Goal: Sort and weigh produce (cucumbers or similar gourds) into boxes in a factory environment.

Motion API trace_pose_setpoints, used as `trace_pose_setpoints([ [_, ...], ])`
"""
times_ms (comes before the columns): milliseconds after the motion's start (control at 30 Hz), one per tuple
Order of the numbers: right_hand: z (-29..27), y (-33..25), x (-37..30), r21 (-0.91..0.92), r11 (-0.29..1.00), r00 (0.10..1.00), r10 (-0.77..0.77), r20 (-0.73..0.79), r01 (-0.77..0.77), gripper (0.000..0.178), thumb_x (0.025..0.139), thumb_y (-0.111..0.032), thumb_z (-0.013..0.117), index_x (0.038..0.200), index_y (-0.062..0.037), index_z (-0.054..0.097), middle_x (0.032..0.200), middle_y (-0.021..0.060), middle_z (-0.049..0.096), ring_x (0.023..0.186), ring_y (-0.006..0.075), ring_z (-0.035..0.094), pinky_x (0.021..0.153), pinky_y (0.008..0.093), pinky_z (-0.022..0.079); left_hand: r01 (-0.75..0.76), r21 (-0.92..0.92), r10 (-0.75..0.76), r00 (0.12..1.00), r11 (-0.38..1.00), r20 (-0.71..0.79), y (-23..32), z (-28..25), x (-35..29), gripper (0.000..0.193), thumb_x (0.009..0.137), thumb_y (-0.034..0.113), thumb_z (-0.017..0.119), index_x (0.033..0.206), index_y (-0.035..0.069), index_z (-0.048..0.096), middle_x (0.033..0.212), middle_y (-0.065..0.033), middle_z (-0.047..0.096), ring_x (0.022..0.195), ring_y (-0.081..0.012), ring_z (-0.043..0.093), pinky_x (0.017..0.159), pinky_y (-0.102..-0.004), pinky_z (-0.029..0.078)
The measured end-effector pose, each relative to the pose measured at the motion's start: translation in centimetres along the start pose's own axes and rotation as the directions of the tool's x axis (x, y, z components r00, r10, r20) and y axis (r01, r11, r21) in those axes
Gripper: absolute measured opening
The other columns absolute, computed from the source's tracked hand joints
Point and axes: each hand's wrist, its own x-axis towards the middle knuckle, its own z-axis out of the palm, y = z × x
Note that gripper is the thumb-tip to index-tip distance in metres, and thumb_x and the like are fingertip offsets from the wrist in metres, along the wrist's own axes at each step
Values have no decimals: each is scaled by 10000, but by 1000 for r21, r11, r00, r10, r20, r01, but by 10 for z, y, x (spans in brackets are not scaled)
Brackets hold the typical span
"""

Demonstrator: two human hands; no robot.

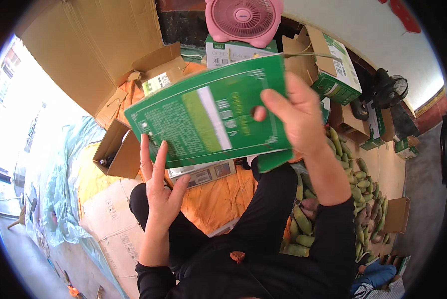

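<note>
A green printed cardboard box [203, 112] is tilted in front of me above my lap, its broad side facing me and a small flap hanging at its lower right corner. My right hand [296, 114] grips its right end, thumb on the face and a fingertip showing through the round hole. Against the lower left part of the box, my left hand [158, 184] has its fingers stretched out and spread, touching the box without closing on it. The box hides part of what lies behind it.
Green radishes [363, 184] are heaped at my right, beside my leg. Ahead stand a pink fan [243, 20] and a green-and-white carton [340, 70]. An open brown box [118, 149] sits at left, near blue plastic sheeting [69, 184]. Orange cloth [213, 199] lies between my legs.
</note>
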Motion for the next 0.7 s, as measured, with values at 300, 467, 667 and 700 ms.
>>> trace_pose_setpoints([
  [300,94,151,30,-456,852,959,282,-16,-258,178,882,-148,572,922,22,536,881,123,635,723,170,618,651,305,478,553,-179,-542,833,814,109,-65,51,-56,732,839,159,652,1451,91,256,1507,-212,168,1388,-354,183,1098,-447,209],
  [467,140,213,6,-316,921,942,289,170,-226,521,862,-265,630,1242,52,468,1097,254,603,978,312,622,843,363,485,500,-165,-518,850,850,-96,-112,65,-76,532,989,230,425,1467,128,214,1370,-58,359,1158,-156,419,1005,-365,341],
  [667,116,235,-26,-785,598,912,214,350,161,347,765,-375,658,997,-117,655,974,86,672,939,241,622,836,400,427,305,-930,-859,511,206,-23,-140,52,-80,450,990,241,426,1410,129,312,1144,-28,449,987,-166,433,960,-377,391],
  [700,107,243,-28,-825,538,908,238,346,174,331,747,-366,681,978,-130,652,968,58,670,971,229,606,857,397,408,230,-960,-872,488,160,-29,-146,50,-83,438,989,246,428,1398,128,326,1156,-32,443,1005,-189,432,955,-389,403],
])
